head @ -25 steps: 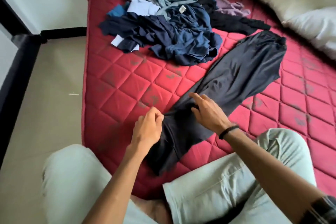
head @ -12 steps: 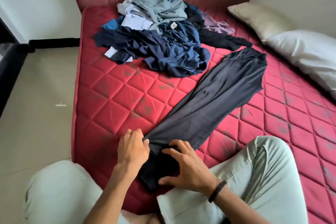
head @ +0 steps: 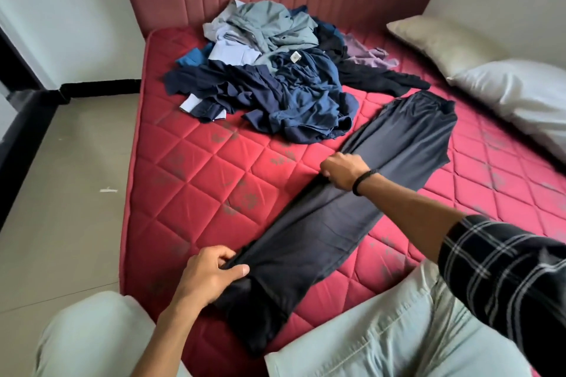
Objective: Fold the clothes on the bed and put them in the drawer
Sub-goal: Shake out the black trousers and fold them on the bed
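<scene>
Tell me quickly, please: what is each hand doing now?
Left hand: closed, pinching the near edge of the dark trousers.
Right hand: closed, gripping the same trousers' left edge further up.

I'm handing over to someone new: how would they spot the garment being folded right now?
On the red quilted mattress, look nearer than the heap of blue and grey clothes. The dark grey trousers lie there alone, stretched flat and diagonal, with the left hand and right hand gripping one long edge. Everything else is crumpled.
</scene>
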Demonstrator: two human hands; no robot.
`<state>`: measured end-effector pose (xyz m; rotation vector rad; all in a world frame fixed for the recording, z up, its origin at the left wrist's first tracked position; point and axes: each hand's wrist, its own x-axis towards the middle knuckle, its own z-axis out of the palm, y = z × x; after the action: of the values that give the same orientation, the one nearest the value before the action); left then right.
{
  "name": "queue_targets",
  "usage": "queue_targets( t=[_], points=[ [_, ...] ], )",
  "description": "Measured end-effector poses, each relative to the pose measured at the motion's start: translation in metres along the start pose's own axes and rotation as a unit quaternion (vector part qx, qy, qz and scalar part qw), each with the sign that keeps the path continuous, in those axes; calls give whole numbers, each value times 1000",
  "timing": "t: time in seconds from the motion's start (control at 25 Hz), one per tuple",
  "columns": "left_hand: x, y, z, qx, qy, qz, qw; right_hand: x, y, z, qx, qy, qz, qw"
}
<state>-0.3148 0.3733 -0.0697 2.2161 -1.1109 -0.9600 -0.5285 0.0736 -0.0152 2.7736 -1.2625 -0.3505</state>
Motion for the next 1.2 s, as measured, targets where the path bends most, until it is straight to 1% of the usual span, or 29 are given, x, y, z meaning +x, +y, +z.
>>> queue_targets(
  t=[0.04, 0.12, 0.16, 0.2, 0.28, 0.36, 0.4, 0.48, 0.52, 0.56, 0.6, 0.64, 0.68, 0.72, 0.76, 0.8, 0.84, 0.88, 0.96, 1.04, 1.12, 1.16, 1.2],
  points=[
    [3, -6, 0, -12, 5, 5, 1000, 6, 2, -4, 11, 26, 8, 1000],
    [8, -14, -2, -55, 22, 5, 998, 17, 6, -9, 74, 94, 42, 992],
    [8, -16, -5, -101, 36, -9, 994, 18, 4, -8, 110, 115, 53, 986],
    [8, -15, -7, -171, 47, -36, 983, 17, 0, -3, 143, 131, 55, 979],
    [3, -16, -6, -318, 35, -128, 939, 0, -16, 17, 184, 147, 30, 971],
    [-7, -16, -5, -401, -36, -200, 893, -31, -36, 46, 206, 140, -14, 968],
    [-13, -16, -4, -428, -72, -221, 873, -51, -44, 58, 206, 132, -29, 969],
    [-23, -13, -1, -465, -105, -227, 849, -94, -49, 77, 190, 128, -46, 972],
    [-24, -15, 3, -482, -95, -216, 844, -112, -48, 83, 180, 136, -49, 973],
    [-25, -16, 5, -500, -68, -204, 839, -126, -45, 87, 177, 149, -49, 972],
    [-23, -17, 8, -515, -33, -191, 835, -135, -44, 90, 185, 161, -45, 968],
    [-21, -17, 11, -513, 7, -180, 839, -141, -43, 89, 197, 168, -38, 965],
    [-19, -18, 13, -498, 42, -165, 851, -143, -47, 88, 209, 168, -33, 963],
    [-17, -18, 13, -451, 86, -144, 877, -144, -55, 87, 212, 164, -30, 963],
    [-19, -16, 12, -388, 128, -116, 905, -147, -63, 86, 208, 157, -30, 965],
    [-20, -15, 10, -335, 163, -99, 923, -149, -74, 84, 200, 146, -32, 968],
    [-24, -12, 7, -311, 204, -76, 925, -151, -85, 80, 186, 134, -39, 973],
    [-28, -5, 0, -317, 232, -57, 918, -154, -97, 74, 169, 120, -43, 977],
    [-40, 9, -22, -360, 275, -48, 890, -162, -123, 59, 154, 78, -47, 984],
    [-57, 14, -51, -398, 301, -37, 866, -173, -156, 37, 181, 25, -67, 981],
    [-79, 16, -84, -416, 306, -38, 856, -182, -188, 3, 249, -53, -112, 961],
    [-89, 18, -100, -417, 299, -40, 857, -185, -202, -22, 299, -101, -146, 938],
    [-100, 23, -115, -416, 283, -33, 864, -184, -213, -48, 365, -156, -178, 900]
  ],
)
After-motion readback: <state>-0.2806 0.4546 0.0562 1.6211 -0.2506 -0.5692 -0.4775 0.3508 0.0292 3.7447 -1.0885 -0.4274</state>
